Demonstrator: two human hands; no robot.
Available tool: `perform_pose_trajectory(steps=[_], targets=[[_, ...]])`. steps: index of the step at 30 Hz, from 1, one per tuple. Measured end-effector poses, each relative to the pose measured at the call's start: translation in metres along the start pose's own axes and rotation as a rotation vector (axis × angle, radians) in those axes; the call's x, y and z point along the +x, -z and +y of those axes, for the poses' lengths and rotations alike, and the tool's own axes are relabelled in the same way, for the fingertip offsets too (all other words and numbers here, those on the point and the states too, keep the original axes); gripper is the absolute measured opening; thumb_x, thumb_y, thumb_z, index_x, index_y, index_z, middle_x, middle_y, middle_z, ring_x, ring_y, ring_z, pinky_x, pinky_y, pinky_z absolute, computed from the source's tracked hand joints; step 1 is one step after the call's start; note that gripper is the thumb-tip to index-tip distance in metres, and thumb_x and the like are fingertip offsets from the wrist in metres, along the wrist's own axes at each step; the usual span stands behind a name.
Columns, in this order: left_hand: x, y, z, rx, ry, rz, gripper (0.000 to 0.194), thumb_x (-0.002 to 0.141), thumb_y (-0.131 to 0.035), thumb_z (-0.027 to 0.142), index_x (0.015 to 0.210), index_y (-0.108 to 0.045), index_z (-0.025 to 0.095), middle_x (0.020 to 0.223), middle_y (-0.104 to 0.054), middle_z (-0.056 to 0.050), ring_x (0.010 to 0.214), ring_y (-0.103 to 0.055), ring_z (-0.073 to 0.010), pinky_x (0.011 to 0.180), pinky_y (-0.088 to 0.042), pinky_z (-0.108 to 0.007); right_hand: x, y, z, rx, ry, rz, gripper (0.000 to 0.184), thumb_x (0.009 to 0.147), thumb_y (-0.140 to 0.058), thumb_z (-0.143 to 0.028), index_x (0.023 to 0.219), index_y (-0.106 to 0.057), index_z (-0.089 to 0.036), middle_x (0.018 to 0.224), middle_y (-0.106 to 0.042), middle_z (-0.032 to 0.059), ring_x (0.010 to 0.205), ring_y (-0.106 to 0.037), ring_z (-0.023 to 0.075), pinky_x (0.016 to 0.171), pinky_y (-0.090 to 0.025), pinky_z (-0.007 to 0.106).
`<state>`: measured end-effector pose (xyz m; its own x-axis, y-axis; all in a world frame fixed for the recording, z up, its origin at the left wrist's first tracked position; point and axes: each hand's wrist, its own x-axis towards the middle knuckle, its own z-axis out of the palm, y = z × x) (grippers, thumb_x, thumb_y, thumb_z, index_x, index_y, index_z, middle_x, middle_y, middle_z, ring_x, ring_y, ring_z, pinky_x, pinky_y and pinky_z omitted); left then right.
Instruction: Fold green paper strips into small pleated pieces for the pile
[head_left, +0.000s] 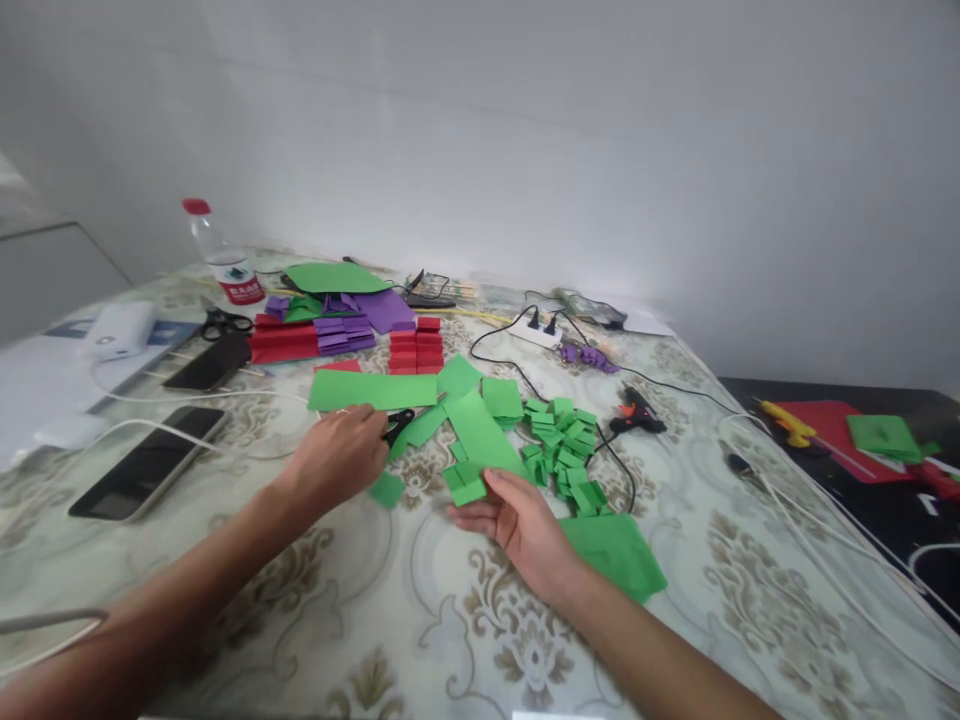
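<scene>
My left hand (pixel 346 450) is closed at the black handle of a pair of scissors (pixel 397 427), whose blades point right over green paper scraps. In my right hand (pixel 529 525), a small folded green paper piece (pixel 463 484) is pinched between thumb and fingers. Just beyond it lies a long green strip (pixel 484 430), and a wider green strip (pixel 373 390) lies behind the scissors. To the right is a heap of small folded green pieces (pixel 562 440). A stack of green sheets (pixel 619 555) rests by my right forearm, and a loose green scrap (pixel 387 490) sits between my hands.
Red folded strips (pixel 416 347) and purple ones (pixel 343 335) lie at the back. A bottle (pixel 229 265), two phones (pixel 146 465) and other scissors (pixel 223 322) are at left. A power strip (pixel 536 330), a black glue gun (pixel 637 412) and trailing cables are at right.
</scene>
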<state>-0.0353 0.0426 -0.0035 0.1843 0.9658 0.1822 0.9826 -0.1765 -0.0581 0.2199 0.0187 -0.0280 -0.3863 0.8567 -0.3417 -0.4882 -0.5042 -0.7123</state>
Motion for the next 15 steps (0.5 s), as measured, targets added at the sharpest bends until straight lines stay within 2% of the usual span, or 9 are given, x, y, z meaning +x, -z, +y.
perform_pose_trajectory(steps=[3,7,11,15], targets=[[0.001,-0.01,0.002,0.019,0.053,-0.027,0.018,0.095,-0.051,0.021,0.096,-0.067,0.013,0.09,-0.07,-0.015,0.089,-0.071,-0.0341,0.08,-0.052,-0.041,0.0,0.001,-0.002,0.018,-0.035,-0.011,0.042,0.067,-0.099,-0.037,0.082,-0.066,-0.016,0.068,-0.075,-0.0002,0.078,-0.083,0.0272,0.076,-0.065,0.032],[0.002,-0.015,-0.005,0.015,0.074,-0.104,0.017,0.1,-0.053,0.029,0.101,-0.062,0.015,0.096,-0.07,-0.013,0.091,-0.072,-0.0318,0.081,-0.051,-0.038,-0.002,0.001,-0.005,0.043,-0.063,-0.032,0.039,0.067,-0.1,-0.032,0.084,-0.069,-0.015,0.072,-0.073,-0.0028,0.083,-0.083,0.0247,0.076,-0.064,0.027],[0.003,-0.014,-0.009,0.002,0.063,-0.157,0.022,0.101,-0.054,0.034,0.101,-0.063,0.014,0.099,-0.07,-0.014,0.093,-0.072,-0.0323,0.08,-0.051,-0.038,-0.003,0.001,-0.004,0.1,-0.07,-0.053,0.04,0.066,-0.101,-0.026,0.091,-0.071,-0.016,0.077,-0.076,-0.001,0.087,-0.081,0.0205,0.085,-0.062,0.028],[0.002,-0.007,-0.007,0.017,0.085,-0.205,0.026,0.102,-0.049,0.035,0.099,-0.063,0.013,0.094,-0.07,-0.014,0.089,-0.074,-0.0351,0.072,-0.048,-0.038,-0.002,0.003,-0.001,0.145,-0.062,-0.077,0.041,0.062,-0.102,-0.019,0.092,-0.074,-0.019,0.074,-0.073,-0.0046,0.076,-0.073,0.0109,0.088,-0.06,0.026]])
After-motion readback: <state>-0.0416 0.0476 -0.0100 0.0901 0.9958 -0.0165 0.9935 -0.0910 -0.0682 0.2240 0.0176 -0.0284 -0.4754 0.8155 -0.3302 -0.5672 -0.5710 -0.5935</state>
